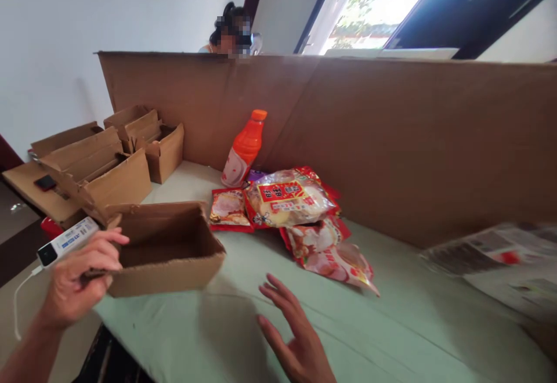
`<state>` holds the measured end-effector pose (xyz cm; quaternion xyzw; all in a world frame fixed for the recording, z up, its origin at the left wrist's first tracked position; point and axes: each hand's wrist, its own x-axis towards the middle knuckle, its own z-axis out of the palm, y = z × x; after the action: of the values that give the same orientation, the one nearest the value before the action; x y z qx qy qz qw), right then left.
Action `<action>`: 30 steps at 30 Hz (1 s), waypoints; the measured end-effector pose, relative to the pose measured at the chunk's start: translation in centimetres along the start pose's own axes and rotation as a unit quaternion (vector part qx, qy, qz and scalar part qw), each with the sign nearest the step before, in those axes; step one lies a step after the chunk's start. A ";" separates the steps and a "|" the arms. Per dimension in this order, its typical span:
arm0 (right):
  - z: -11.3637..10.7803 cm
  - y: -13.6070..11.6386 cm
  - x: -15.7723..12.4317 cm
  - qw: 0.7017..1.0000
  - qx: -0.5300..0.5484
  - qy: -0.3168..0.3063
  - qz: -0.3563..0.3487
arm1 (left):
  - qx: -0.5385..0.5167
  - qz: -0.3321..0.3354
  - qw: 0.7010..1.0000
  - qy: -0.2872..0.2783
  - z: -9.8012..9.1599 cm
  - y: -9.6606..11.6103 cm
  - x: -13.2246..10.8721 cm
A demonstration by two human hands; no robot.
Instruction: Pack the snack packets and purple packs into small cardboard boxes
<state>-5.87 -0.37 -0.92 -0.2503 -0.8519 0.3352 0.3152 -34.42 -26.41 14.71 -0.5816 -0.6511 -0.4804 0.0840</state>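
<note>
An open cardboard box (167,275) stands at the left front of the green-covered table (235,319), and its inside looks dark and bare. My left hand (85,273) grips the flap at the box's left side, fingers over it and thumb below. Over the table to the right of the box, my right hand (291,331) has its fingers apart and holds nothing. Beyond it lie a large clear-and-red food packet (289,197), a small red packet (229,209) and pink-red packets (333,252). An orange bottle (246,150) stands tilted behind them.
Several open cardboard boxes (117,183) stand at the left back. A tall cardboard panel (369,133) runs along the back, with a person (230,32) behind it. Plastic-wrapped printed sheets (505,261) lie at right. A white device (72,241) with a cable is at far left.
</note>
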 end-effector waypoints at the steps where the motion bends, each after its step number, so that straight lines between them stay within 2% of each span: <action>1: 0.4 -1.6 0.7 0.999 0.033 -0.020 -0.001 | -0.027 -0.005 0.999 -0.024 0.4 0.8 -0.3; 3: 0.4 -3.8 1.5 0.994 0.105 -0.042 -0.005 | -0.078 -0.021 0.995 -0.062 1.6 2.2 -0.6; 6: -1.0 -4.8 1.2 0.980 0.186 -0.044 0.047 | -0.122 -0.026 0.990 -0.072 3.8 3.1 -0.7; 9: -2.9 -3.9 -0.5 0.966 0.211 -0.018 0.149 | -0.135 -0.032 0.989 -0.056 6.6 3.1 -0.1; 11: -3.9 -2.9 -2.0 0.959 0.207 0.010 0.191 | -0.139 -0.044 0.988 -0.055 8.8 3.3 0.5; 15: -5.4 -1.5 -4.0 0.956 0.160 0.062 0.240 | -0.171 -0.042 0.981 -0.076 12.8 3.7 0.8; 18: -6.5 -1.3 -3.4 0.955 0.150 0.074 0.247 | -0.197 -0.041 0.979 -0.040 14.5 3.2 -0.3; 20: -7.5 -0.8 -1.6 0.955 0.162 0.073 0.237 | -0.193 -0.052 0.980 -0.004 15.0 2.4 -1.4; 22: -8.9 0.1 1.4 0.960 0.149 0.092 0.217 | -0.183 -0.075 0.980 0.024 15.2 1.6 -2.5; 26: -12.0 2.3 10.3 0.977 0.054 0.141 0.149 | -0.166 -0.109 0.978 0.065 15.1 1.3 -3.2; 28: -13.0 2.6 15.7 0.989 -0.010 0.111 0.094 | -0.148 -0.106 0.981 0.070 14.9 1.9 -2.8; 30: -13.4 2.2 21.2 0.993 -0.105 0.042 0.020 | -0.122 -0.099 0.986 0.061 14.5 2.6 -1.8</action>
<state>-10.27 20.16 13.06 -0.3128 -0.8634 0.2391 0.3155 -25.13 -17.56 7.28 -0.4903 -0.6356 -0.5963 0.0042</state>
